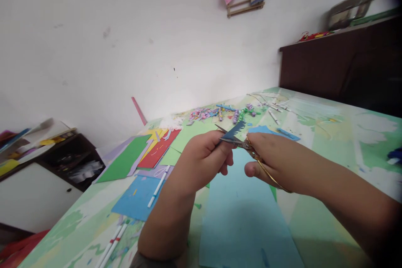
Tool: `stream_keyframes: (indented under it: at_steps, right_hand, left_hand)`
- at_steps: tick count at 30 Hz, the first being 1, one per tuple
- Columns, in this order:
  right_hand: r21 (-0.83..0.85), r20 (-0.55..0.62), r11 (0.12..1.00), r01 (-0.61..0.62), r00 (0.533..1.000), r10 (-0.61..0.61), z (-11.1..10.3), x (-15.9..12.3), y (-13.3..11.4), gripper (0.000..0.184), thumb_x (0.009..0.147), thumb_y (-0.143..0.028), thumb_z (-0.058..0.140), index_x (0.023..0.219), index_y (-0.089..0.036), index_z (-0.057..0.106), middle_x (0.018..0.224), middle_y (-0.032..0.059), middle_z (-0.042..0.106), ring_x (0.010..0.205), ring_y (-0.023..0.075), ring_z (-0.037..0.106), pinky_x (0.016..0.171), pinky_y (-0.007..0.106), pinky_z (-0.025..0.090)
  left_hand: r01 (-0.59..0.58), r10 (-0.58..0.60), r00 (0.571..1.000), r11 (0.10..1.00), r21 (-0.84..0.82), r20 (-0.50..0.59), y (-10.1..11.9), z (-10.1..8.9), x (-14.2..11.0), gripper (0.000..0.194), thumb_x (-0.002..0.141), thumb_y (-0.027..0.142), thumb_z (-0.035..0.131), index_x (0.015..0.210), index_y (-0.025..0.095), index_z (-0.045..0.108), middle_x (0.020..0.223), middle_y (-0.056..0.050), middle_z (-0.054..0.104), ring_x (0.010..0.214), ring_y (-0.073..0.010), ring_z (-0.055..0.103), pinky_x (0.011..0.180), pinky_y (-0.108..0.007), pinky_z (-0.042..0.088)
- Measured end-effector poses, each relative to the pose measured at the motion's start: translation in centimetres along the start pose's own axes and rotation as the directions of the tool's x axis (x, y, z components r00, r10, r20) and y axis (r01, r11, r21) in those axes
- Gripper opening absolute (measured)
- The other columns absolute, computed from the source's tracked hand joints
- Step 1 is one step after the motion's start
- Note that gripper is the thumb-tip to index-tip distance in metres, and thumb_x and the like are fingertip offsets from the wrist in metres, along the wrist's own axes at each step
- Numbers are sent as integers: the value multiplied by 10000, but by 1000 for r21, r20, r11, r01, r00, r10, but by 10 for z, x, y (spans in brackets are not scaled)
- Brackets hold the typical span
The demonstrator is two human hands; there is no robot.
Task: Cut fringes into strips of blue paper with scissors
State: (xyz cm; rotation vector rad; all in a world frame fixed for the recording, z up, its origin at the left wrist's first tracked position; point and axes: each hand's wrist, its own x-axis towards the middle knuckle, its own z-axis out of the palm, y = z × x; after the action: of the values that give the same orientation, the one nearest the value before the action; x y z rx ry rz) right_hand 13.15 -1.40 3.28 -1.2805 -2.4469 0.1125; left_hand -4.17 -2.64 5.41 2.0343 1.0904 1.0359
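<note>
Over the table my left hand [211, 155] pinches a small dark blue strip of paper [235, 130], its upper edge cut into a fringe. My right hand [274, 157] has its fingers in the handles of a pair of scissors [248, 147]. The scissor blades point left, one on either side of the strip, right by my left fingertips. Beneath both hands lies a large light blue sheet [241, 217].
Coloured sheets, among them a green one [124, 159], a red one [160, 148] and a blue one [135, 197], lie to the left. White sticks [113, 245] rest at the front left. Paper scraps [201, 114] and curled paper pieces [236, 116] sit by the wall. A dark cabinet [329, 58] stands at right.
</note>
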Motion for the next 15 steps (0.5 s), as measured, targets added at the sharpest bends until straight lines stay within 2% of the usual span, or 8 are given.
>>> stream_keyframes:
  at_steps: [9,15]
  right_hand:
    - [-16,-14,1000,-4,1000,4,-1,-2,1,363,768,-566,426,725,-206,416,689,38,522,573,168,452,487,262,288]
    - [23,70,997,-74,995,72,-8,-1,-8,284,759,-468,485,665,-212,404,647,20,526,537,149,454,468,250,294]
  left_hand:
    - [-27,33,999,982,188,-32,3,-2,-2,241,800,146,416,580,163,512,461,54,513,406,-43,507,416,-148,371]
    - [-100,115,993,958,269,-40,3,0,-3,251,817,166,406,587,162,506,480,59,510,407,-39,520,425,-146,377]
